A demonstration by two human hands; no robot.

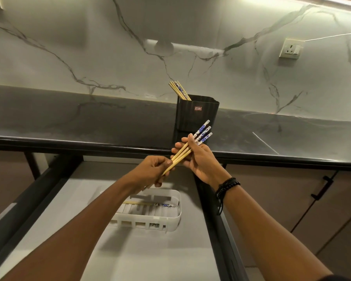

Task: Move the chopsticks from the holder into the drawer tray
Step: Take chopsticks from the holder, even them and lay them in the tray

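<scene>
A bundle of three bamboo chopsticks with blue-and-white patterned tops is held in the air over the counter's front edge. My right hand grips them near the patterned ends, and my left hand pinches their thin tips. A black holder stands on the dark counter behind, with several more chopsticks leaning out of its left corner. Below my arms, a white slotted tray sits in the open drawer and holds chopsticks lying flat.
The dark stone counter runs across the view, with a marble wall behind it and a wall socket at the right. Black drawer rails flank the drawer. Brown cabinet doors with a black handle are at the right.
</scene>
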